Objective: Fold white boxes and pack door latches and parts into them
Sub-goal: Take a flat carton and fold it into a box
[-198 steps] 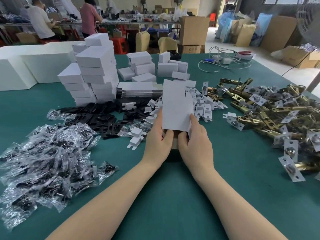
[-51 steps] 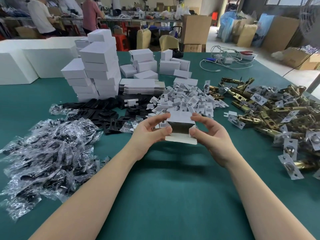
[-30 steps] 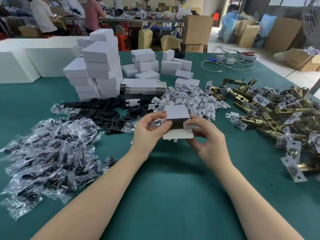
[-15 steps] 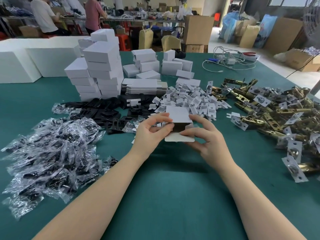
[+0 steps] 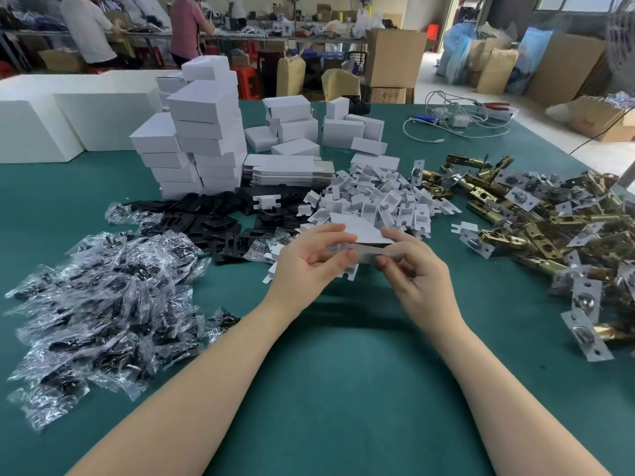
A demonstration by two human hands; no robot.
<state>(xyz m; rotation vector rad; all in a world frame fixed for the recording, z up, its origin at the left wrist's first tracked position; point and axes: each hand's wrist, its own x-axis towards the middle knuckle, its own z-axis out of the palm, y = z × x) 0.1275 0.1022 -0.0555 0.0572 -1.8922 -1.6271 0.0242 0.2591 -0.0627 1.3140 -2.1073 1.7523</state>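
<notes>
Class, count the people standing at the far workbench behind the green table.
3. One person in a white shirt at far left, one person in a pink shirt right of them, and one partly cropped person further right. Clutter may hide others.

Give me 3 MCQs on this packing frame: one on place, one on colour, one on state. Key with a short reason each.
1. Where does the pile of brass door latches lie on the table?
A. At the person's right
B. At the person's left
C. On top of the stacked boxes

2. What colour is the table cover?
A. Red
B. Teal green
C. Yellow

3. What is the state of the white box?
A. Lying untouched on the table
B. Closed and set on the stack
C. Held in both hands, a flap still up

Key:
1. A: the latches spread along the right side, the bagged parts lie left.
2. B: bare cloth is teal green all round.
3. C: left hand and right hand both grip it above the table, with a flap raised.
</notes>
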